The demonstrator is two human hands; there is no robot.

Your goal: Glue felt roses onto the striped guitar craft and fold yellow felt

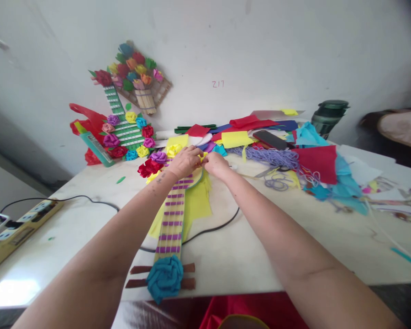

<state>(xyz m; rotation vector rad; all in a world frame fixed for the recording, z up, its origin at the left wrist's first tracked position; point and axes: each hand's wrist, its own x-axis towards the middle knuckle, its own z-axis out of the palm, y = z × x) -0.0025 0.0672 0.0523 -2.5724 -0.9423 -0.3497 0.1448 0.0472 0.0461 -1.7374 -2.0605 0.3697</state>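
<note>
A guitar-shaped craft (174, 214) lies on the table with its neck toward me. Purple stripes and pale strings run along the neck. At its near end sit a blue paper rose (165, 277) and brown sticks. My left hand (187, 161) is over the guitar's body, its fingers curled in a pinch. My right hand (216, 164) meets it at the body's right edge, also pinching. Between their fingertips shows a small piece of yellow crepe paper (204, 156), partly hidden by the fingers. Red, purple and yellow paper flowers (158, 157) rim the body on the left. Yellow paper (197, 201) lies beneath.
A green flowered guitar craft (128, 132) leans at the back left near a glue bottle (96, 147). Coloured paper, purple string (274, 157), a phone (273, 140) and a dark green container (329, 118) lie right. A black cable (214, 230) passes under the guitar from a power strip (22, 228).
</note>
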